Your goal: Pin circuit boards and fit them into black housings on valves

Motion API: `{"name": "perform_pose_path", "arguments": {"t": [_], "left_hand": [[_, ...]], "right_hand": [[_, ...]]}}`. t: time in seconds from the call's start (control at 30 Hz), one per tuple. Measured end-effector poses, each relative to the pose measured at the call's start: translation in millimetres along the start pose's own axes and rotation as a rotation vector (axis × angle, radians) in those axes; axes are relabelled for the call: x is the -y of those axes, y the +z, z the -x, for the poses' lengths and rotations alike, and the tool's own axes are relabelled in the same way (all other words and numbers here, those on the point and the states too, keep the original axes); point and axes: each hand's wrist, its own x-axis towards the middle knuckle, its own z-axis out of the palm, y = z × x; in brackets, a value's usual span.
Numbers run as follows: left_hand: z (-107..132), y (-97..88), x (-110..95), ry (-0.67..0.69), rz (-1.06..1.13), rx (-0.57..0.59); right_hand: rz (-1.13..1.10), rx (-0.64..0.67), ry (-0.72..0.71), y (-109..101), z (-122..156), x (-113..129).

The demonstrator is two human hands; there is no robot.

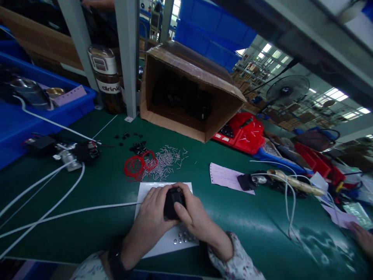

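A small black housing point(174, 202) is held between my two hands above a white sheet point(157, 247). My left hand point(154, 212) wraps its left side, where a pale cable point(116, 206) runs in from the left. From the right, my right hand point(196, 214) grips it, thumb lying across the face. Several small shiny round metal parts point(183, 238) lie on the sheet below my right hand. Beyond the sheet sit many small screws point(164, 161), red wire coils point(134, 166) and little black parts point(139, 147). The underside of the housing is hidden by my fingers.
An open cardboard box point(215, 130) with black parts stands at the back. On the left are a blue tray point(84, 103) and a cabled assembly point(71, 155). A pink paper point(224, 177) and a brass-coloured part with cables point(297, 182) lie right. Another person's hand point(361, 237) shows far right.
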Motion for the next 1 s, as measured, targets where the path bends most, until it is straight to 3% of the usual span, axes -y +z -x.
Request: {"name": "perform_pose_path", "arguments": {"t": [0.23,0.33,0.43,0.53,0.6,0.7,0.8,1.0], "left_hand": [[2,-6.8,-2,-0.144,0.176,0.028],[6,-11.9,0,-0.307,0.325,0.04],[11,-20.5,8,-0.463,0.444,0.047],[11,-37.2,18,-0.442,0.642,0.186],[6,-49.6,22,-0.409,0.749,0.274],[-5,-59.9,21,-0.49,0.706,0.275],[-13,-57.9,16,-0.566,0.645,0.244],[-10,-50.5,18,-0.567,0.663,0.184]], "right_hand": [[0.156,-0.103,0.16,12,-7,21],[-0.173,-0.153,0.164,17,-2,16],[-0.708,-0.076,0.319,29,5,6],[-1.007,-0.125,0.415,46,11,5],[-1.051,-0.203,0.397,58,13,12],[-1.07,-0.248,0.369,70,14,22],[-1.079,-0.27,0.373,74,15,25],[-1.044,-0.28,0.36,72,12,25]]}}
